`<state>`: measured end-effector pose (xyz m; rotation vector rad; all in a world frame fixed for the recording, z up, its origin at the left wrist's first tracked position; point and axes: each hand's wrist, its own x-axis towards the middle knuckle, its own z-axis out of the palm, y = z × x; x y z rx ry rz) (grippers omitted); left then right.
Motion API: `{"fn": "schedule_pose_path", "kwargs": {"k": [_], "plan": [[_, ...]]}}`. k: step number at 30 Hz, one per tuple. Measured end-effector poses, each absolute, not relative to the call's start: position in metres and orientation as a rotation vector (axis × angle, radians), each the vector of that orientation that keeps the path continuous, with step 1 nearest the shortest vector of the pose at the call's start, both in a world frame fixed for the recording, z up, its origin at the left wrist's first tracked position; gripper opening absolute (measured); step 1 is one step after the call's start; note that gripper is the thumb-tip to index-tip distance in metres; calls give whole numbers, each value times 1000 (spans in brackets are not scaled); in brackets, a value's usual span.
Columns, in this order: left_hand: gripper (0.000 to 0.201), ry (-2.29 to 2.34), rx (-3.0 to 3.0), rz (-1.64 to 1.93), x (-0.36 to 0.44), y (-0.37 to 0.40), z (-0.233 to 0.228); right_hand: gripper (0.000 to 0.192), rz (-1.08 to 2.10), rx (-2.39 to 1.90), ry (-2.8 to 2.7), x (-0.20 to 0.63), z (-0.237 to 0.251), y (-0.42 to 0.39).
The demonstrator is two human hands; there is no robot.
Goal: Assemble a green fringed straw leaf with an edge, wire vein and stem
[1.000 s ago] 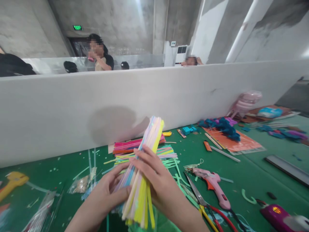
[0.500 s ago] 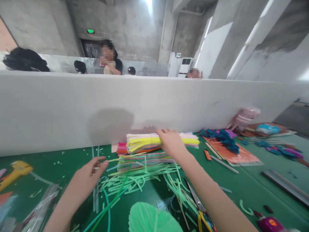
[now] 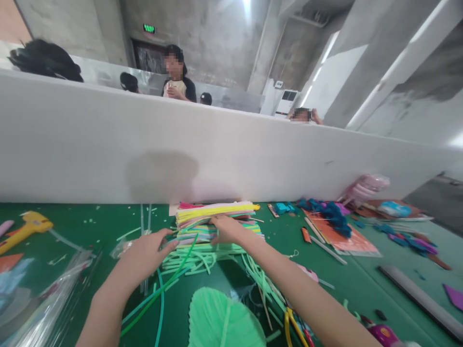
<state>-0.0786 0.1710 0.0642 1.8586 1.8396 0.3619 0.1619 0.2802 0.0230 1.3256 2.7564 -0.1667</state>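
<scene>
A pile of coloured pipe cleaners (image 3: 231,209), with yellow, pink and pale ones on top, lies in front of a white partition. My right hand (image 3: 224,230) lies across the middle of the pile, its fingers curled onto the stems and partly hidden. At the pile's left end is my left hand (image 3: 155,246), thumb and forefinger apart beside the stem tips. Loose light-green pipe cleaners (image 3: 188,264) spread along the near side. Closest to me is a green leaf shape (image 3: 226,318) with a midrib.
A yellow glue gun (image 3: 36,224) lies at left near clear plastic packaging (image 3: 61,299). Scissors with yellow handles (image 3: 289,327) are beside my right forearm. An orange sheet (image 3: 325,226) and dark-blue fuzzy pieces (image 3: 336,217) lie at right. The white partition (image 3: 217,154) closes off the back.
My right hand has moved left and nearer along the pile. The left hand has come right to the stem ends. The yellow bundle sits lower, and the camera view has tilted.
</scene>
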Motion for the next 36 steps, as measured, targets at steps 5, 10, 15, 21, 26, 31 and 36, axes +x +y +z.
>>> {"fn": "schedule_pose_path", "kwargs": {"k": [5, 10, 15, 21, 26, 31, 36], "plan": [[55, 1878, 1880, 294, -76, 167, 70, 68, -184, 1380, 2682, 159, 9, 281], [52, 1941, 1850, 272, -82, 168, 70, 64, -171, 1421, 2700, 157, 11, 272], [45, 1854, 1904, 245, -80, 175, 56, 57, -132, 1502, 2737, 158, 9, 262], [58, 1812, 1939, 301, -76, 188, 30, 70, -53, 1505, 2866, 161, 0, 252], [60, 1767, 1988, 487, -73, 195, 20, 82, -110, 1498, 2957, 161, 1, 240], [52, 1812, 1959, 469, -76, 194, 27, 59, -485, 1459, 3005, 169, 7, 235], [49, 1835, 1929, 467, -83, 195, 26, 38, -782, 1529, 3033, 174, 11, 238]]}}
